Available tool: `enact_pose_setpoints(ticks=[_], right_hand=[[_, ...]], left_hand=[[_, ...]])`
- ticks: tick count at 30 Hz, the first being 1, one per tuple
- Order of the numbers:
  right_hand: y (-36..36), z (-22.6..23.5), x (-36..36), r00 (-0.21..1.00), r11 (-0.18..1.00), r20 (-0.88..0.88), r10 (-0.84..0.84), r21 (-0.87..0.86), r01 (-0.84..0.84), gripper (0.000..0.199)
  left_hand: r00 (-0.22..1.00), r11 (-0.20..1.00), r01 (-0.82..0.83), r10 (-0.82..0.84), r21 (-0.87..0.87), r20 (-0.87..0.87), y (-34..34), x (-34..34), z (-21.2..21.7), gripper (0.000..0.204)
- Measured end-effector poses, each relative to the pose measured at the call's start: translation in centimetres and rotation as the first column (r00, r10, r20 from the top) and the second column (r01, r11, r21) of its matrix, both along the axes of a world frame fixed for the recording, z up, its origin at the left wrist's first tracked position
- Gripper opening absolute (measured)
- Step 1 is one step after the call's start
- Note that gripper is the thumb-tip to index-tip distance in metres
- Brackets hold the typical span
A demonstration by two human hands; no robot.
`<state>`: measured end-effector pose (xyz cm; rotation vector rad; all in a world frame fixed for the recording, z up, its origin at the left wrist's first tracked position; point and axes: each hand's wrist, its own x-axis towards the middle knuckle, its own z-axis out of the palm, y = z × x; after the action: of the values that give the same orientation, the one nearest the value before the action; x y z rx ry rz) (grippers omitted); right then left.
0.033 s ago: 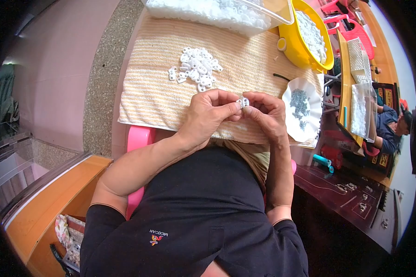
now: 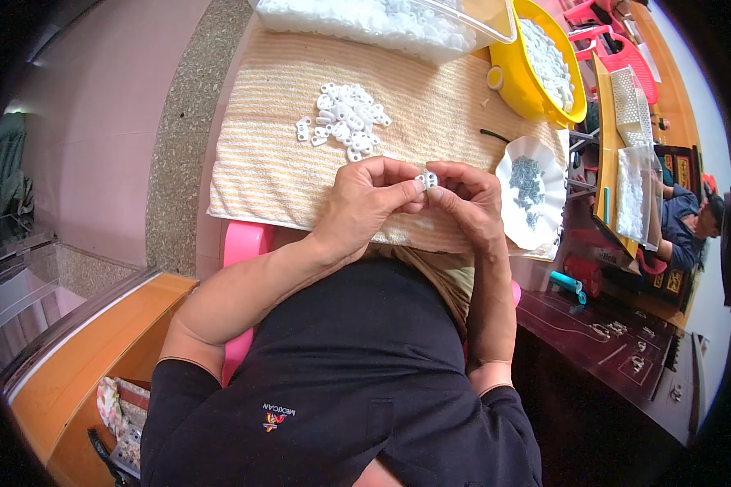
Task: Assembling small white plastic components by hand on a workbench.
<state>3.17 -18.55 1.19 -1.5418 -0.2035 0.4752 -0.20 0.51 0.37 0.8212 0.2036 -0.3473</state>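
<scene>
Between my fingertips, just above the near edge of a striped towel (image 2: 260, 154), is a small white plastic piece with holes (image 2: 427, 180). My left hand (image 2: 369, 195) pinches it from one side with thumb and forefinger. From the other side my right hand (image 2: 473, 201) grips it the same way, so both hands are closed on it. My fingers cover part of the piece. Beyond my left hand lies a loose pile of similar white pieces (image 2: 348, 118). Right of my right hand sits a white wavy-edged paper dish (image 2: 536, 233) holding small dark parts (image 2: 528, 183).
A clear bin (image 2: 483, 34) of white pieces stands at the far edge, beside a yellow basin (image 2: 508, 81) also filled with white pieces. A thin dark stick (image 2: 494, 135) lies near the dish. At right, another person (image 2: 681, 223) sits by a wooden table (image 2: 605, 162).
</scene>
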Motion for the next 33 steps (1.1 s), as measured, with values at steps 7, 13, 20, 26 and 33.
enact_pose_setpoints(ticks=[7,13,20,26,33], right_hand=[[-0.02,-0.09,0.05,1.000,1.000,-0.001,0.005,-0.003,-0.005,0.030],[0.28,0.17,-0.06,1.000,1.000,-0.007,0.005,0.000,-0.005,0.030],[0.23,0.14,0.00,1.000,0.999,-0.026,0.005,0.038,-0.004,0.030],[0.20,0.13,-0.04,0.999,0.997,-0.038,-0.001,0.079,0.004,0.031],[-0.06,-0.40,0.01,0.999,0.995,-0.049,-0.010,0.098,0.015,0.031]], left_hand=[[1.000,1.000,-0.007,0.007,-0.006,0.012,-0.04,-0.04,-0.13,0.016],[1.000,1.000,-0.004,0.004,0.007,-0.005,-0.09,-0.09,-0.05,0.016],[1.000,1.000,0.013,-0.013,-0.022,-0.012,0.01,-0.07,0.01,0.015],[0.999,0.999,0.022,-0.024,-0.043,-0.047,0.04,-0.07,0.23,0.015],[0.996,0.996,0.022,-0.029,-0.086,-0.079,-0.01,-0.15,0.30,0.016]])
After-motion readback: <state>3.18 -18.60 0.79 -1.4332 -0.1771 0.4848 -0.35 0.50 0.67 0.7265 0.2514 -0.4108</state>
